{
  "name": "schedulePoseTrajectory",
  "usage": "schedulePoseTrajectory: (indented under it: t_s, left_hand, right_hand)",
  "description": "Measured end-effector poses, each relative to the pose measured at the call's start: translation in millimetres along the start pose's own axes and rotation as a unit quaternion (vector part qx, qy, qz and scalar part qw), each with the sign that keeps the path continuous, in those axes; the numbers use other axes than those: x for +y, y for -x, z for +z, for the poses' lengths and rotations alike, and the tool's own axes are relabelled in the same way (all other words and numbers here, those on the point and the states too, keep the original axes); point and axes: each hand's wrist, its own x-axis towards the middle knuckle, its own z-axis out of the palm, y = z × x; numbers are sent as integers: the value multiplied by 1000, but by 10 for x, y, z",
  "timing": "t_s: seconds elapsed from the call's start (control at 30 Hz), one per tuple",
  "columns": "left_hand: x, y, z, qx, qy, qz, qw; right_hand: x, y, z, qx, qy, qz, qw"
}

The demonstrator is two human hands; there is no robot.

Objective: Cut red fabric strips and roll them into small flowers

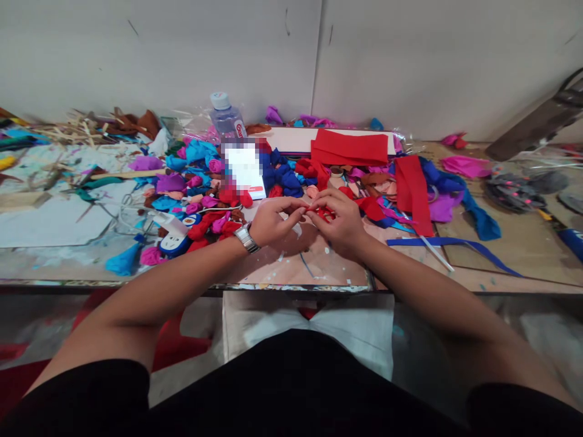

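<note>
Both hands meet over the middle of the table, their fingertips close together on a small piece of red cloth (324,213). My left hand (276,221), with a metal watch at the wrist, pinches the left end of that piece between thumb and forefinger. My right hand (339,221) curls around the rest of it, thumb towards my left thumb. Fingers partly hide the cloth. Just beyond the hands are blue bundles (286,176) and a lit phone (246,170). Red strips (348,147) lie on a white board behind, and another red strip (413,194) lies to the right.
A bottle (228,118) stands at the back. Colourful cloth bundles, a power socket (174,243) and wooden sticks (86,128) lie left. A blue strip (455,241) and a dark flask (532,124) are right. The table's front edge (296,287) runs below the forearms.
</note>
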Motion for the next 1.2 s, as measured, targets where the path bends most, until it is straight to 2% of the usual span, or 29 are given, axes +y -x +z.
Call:
schedulePoseTrajectory:
  t_s: [0.33,0.8,1.0,1.2]
  left_hand:
    - [-69,10,1,-36,44,-22,998]
    - [-68,4,26,-18,58,-46,997]
    - [-114,16,48,-19,72,-48,996]
    - [-98,22,49,-26,62,-38,997]
  right_hand:
    - [25,1,-6,4,2,2,1000]
    - [-6,3,10,-8,11,30,999]
    - [-1,-1,15,11,5,17,1000]
    - [22,8,14,-7,6,13,1000]
